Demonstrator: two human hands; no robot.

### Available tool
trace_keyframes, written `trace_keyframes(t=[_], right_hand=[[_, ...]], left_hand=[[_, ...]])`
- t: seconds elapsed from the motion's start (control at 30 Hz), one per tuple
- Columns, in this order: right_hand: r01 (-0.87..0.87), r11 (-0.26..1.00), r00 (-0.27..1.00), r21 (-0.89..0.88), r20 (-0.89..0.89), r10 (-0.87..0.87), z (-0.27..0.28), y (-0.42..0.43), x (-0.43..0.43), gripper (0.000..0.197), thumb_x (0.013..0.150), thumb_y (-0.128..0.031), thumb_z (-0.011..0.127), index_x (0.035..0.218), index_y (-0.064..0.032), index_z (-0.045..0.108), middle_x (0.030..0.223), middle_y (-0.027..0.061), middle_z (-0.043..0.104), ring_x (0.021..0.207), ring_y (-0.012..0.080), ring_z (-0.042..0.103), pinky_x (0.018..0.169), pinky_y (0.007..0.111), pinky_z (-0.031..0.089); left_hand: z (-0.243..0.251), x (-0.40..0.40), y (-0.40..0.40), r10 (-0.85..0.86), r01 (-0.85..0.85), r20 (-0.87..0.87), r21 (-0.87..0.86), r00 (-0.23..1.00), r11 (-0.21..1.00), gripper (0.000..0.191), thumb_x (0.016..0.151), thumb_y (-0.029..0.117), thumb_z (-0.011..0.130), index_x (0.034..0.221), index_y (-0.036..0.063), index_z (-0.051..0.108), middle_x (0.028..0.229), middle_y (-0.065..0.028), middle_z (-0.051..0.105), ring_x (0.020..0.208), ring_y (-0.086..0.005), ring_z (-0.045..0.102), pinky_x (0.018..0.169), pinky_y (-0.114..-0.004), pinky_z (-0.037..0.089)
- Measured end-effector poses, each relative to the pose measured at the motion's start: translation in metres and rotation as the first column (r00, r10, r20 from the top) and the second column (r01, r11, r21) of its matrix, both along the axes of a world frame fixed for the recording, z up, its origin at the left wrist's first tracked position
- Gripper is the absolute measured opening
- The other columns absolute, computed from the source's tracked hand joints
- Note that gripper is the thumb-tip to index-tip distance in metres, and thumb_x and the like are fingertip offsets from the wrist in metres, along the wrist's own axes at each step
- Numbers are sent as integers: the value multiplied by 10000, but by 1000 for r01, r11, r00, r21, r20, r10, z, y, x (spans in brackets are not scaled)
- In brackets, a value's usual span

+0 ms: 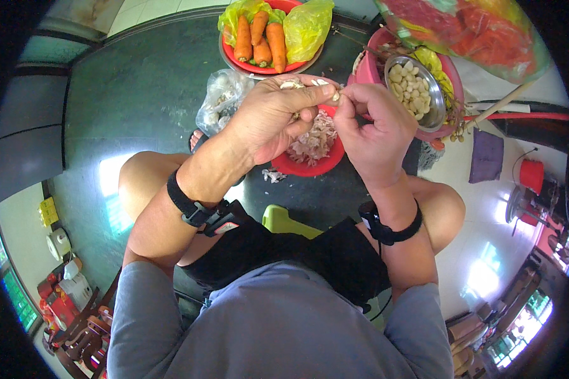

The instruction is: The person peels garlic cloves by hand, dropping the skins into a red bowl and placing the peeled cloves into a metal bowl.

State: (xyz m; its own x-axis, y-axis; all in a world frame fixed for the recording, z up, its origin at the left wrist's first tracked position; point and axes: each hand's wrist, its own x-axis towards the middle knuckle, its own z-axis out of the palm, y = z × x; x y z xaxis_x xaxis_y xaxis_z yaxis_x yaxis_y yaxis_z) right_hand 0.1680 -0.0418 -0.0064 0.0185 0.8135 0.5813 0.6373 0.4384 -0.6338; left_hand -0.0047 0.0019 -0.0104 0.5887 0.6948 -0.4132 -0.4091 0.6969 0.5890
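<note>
My left hand (277, 106) is raised, holding garlic cloves (291, 84) in its palm and fingers, with one clove (335, 96) pinched at the thumb tip. My right hand (374, 123) meets it there, thumb and forefinger pinched together at that clove. Beneath both hands is a red plastic bowl (308, 169) of papery garlic skins (313, 142). To the right, a steel bowl (437, 111) holds peeled garlic cloves (409, 87) and rests on a pink basin (372, 61). A clear plastic bag (223, 97) with garlic bulbs lies to the left of the hands.
Carrots (276, 42) and a yellow-green plastic bag (308, 26) sit in a red bowl (294, 67) farther out on the dark floor. Loose garlic skins (273, 175) lie near the knees. A green plastic stool (284, 220) is beneath me. A colourful plastic bag (474, 33) hangs at upper right.
</note>
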Motion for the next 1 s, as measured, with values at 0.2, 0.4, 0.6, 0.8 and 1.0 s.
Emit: trace_keyframes(t=[0.2, 0.4, 0.6, 0.8, 1.0], right_hand=[[-16, 982, 971, -186, -238, -29, -3, -1, -2, 67, 826, 19, 690, 868, -16, 651, 746, 62, 658, 621, 128, 645, 590, 272, 516], [-57, 950, 914, -307, -398, -74, -3, -3, -8, 31, 864, 8, 669, 879, 3, 643, 742, 22, 648, 646, 58, 610, 585, 243, 496], [-82, 939, 861, -334, -498, -102, -7, -4, -8, 27, 883, 3, 660, 895, 6, 636, 741, -1, 628, 645, 36, 573, 571, 224, 469], [-66, 939, 830, -338, -541, -137, -5, -3, -10, 32, 882, 1, 667, 894, 4, 637, 740, -3, 628, 640, 33, 562, 567, 224, 463], [-49, 947, 862, -316, -493, -120, -3, -5, -8, 31, 891, -8, 667, 894, 0, 638, 747, 1, 638, 647, 39, 569, 578, 224, 471]], left_hand=[[16, 5, 4, 8, -10, -43, -58, 999, 998, 223, 971, 95, 674, 1177, 11, 655, 877, -13, 682, 553, 15, 460, 413, -155, 291], [9, 4, 1, 36, -17, -106, 175, 994, 984, 203, 976, 131, 685, 1158, 45, 659, 845, -26, 686, 533, -27, 513, 418, -164, 343], [0, 15, -3, 340, -19, -354, 668, 871, 744, 171, 964, 175, 716, 1039, 22, 715, 791, -7, 696, 563, -27, 543, 482, -176, 420], [8, 17, -4, 296, -9, -365, 616, 883, 788, 164, 929, 106, 746, 1069, 21, 728, 803, 9, 694, 578, -16, 542, 505, -170, 422], [12, 10, 2, 113, -1, -254, 404, 960, 915, 239, 907, 57, 753, 1135, -6, 716, 813, -17, 696, 549, -15, 489, 460, -178, 348]])
